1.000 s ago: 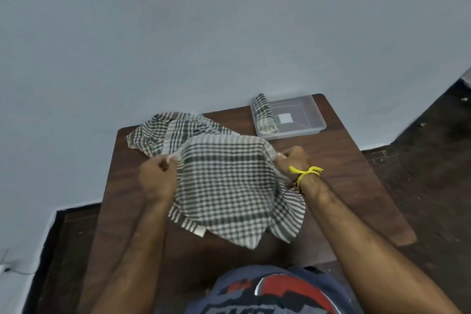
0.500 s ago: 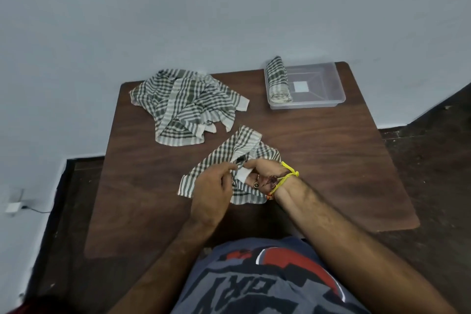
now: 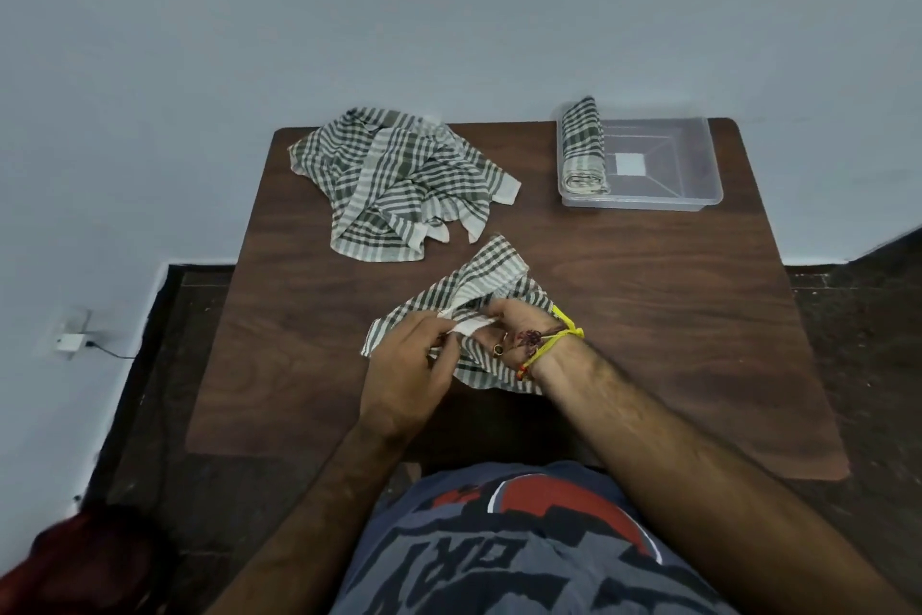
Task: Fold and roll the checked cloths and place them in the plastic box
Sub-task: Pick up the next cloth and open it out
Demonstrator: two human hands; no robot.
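Note:
A green-and-white checked cloth lies bunched on the brown table near its middle. My left hand and my right hand both pinch its white edge, close together over the cloth. My right wrist wears yellow thread. A heap of loose checked cloths lies at the table's back left. A clear plastic box stands at the back right, with one rolled checked cloth along its left side.
The table stands against a pale blue wall. Dark floor surrounds it on the left and right. A white wall socket with a cable is low on the left wall. My grey printed shirt fills the bottom of the view.
A second ago both hands held the cloth spread wide in the air. Now the cloth is down on the table, bunched, with the hands brought together on its edge. The view has shifted.

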